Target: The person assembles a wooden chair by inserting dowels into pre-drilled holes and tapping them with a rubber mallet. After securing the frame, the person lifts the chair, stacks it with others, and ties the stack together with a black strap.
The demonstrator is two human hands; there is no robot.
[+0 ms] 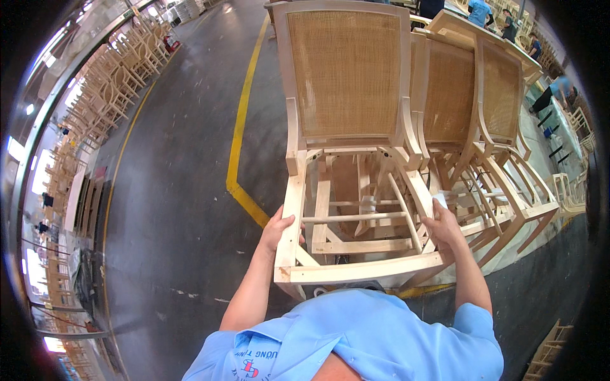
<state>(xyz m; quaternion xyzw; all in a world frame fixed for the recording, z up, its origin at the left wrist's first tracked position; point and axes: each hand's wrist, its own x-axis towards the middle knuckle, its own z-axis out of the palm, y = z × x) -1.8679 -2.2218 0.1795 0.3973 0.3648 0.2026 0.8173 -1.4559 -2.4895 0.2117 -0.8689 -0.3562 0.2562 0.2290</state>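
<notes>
Head view: both hands' fingers (286, 221) wrap the chair frame's (356, 270) side rails.

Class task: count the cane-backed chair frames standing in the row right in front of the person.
3: the nearest chair, gripped by both hands; a second just behind it on the right; a third beyond. More may be hidden behind.

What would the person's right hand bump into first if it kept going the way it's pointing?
Probably the neighbouring chair frame: the right hand, on the near chair frame's side rail, points up and away. Depth is unclear.
</notes>
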